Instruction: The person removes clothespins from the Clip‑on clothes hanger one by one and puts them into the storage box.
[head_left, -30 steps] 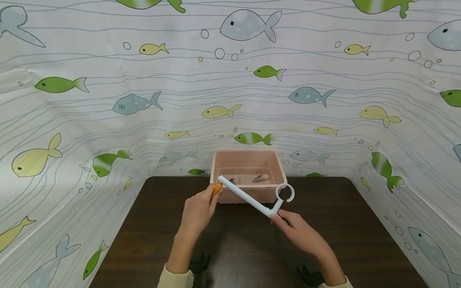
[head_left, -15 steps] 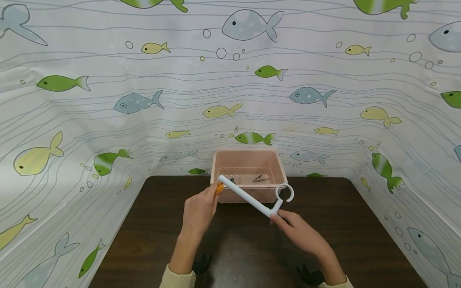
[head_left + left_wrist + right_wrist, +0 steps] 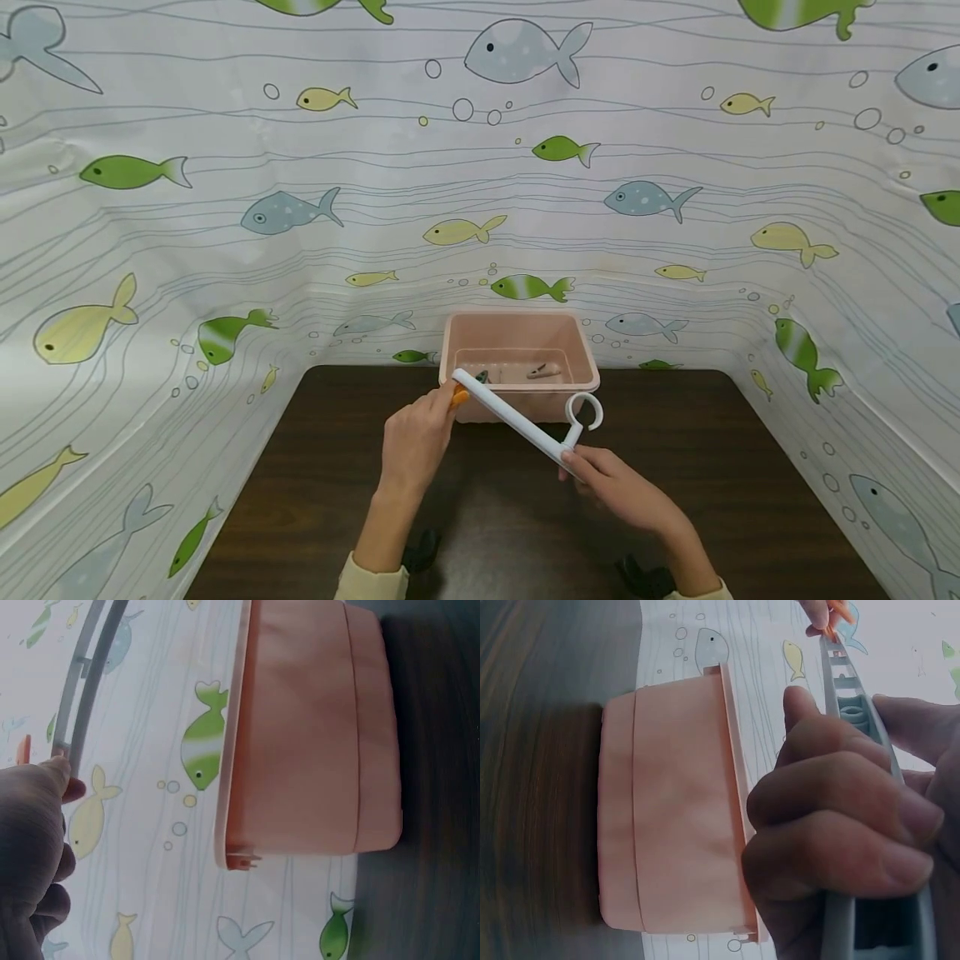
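A white plastic hanger (image 3: 513,418) with an open ring hook (image 3: 584,412) slants in mid-air before the pink bin. My right hand (image 3: 618,490) grips its lower right end, and the right wrist view shows the fingers curled round the ribbed bar (image 3: 855,709). At the upper left end, my left hand (image 3: 416,437) pinches a small orange clothespin (image 3: 460,397) against the bar. In the left wrist view, thumb and fingertips of the left hand (image 3: 34,832) meet at the hanger bar (image 3: 79,694). The fingers partly hide the clothespin, so whether it clasps the bar cannot be told.
The pink bin (image 3: 551,405) stands at the back of the dark wooden table (image 3: 315,467), against a fish-patterned sheet (image 3: 405,175). Inside it lie a greyish clothespin (image 3: 542,372) and a dark green piece (image 3: 482,377), partly behind the hanger.
The hanger's right end and ring hook have dipped slightly, along with my right hand. The orange clothespin has turned in my left fingers, which stay at the hanger's left end.
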`<state>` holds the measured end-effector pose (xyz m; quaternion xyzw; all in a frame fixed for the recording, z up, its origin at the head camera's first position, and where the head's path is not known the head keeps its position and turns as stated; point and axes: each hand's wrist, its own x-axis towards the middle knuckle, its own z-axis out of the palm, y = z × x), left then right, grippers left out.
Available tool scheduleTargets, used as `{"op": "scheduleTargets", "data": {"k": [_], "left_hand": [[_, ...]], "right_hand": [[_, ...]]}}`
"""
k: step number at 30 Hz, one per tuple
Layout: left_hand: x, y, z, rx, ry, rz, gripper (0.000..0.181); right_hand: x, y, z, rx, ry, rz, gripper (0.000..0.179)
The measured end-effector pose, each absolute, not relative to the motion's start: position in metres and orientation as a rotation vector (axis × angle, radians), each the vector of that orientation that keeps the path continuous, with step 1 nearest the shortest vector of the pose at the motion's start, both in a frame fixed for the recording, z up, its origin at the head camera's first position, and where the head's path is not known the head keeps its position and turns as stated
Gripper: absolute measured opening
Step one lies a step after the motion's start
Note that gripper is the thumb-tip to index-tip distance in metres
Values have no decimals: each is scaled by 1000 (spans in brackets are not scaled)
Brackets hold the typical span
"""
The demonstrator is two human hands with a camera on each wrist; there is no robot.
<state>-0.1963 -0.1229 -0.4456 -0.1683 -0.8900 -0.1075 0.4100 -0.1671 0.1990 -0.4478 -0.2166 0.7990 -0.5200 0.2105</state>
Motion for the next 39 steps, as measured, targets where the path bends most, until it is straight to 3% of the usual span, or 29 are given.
{"op": "scheduleTargets", "data": {"k": [12,26,32,39], "left_hand": [[-194,-121,-447,-355,-2396,-505,31],[-202,-122,-446,-188,-2505,-925,35],[-217,-117,-439,-202,-2562,-1053,43],[-248,-100,-435,-372,-2475,-1230,39]], "right_hand": [[-163,197,-448,-510,2428,-1346,41],[-160,210,-445,-368,2616,-1479,35],[-159,215,-448,-378,2597,-1497,36],[-156,217,-451,-423,2595,-1492,35]]}}
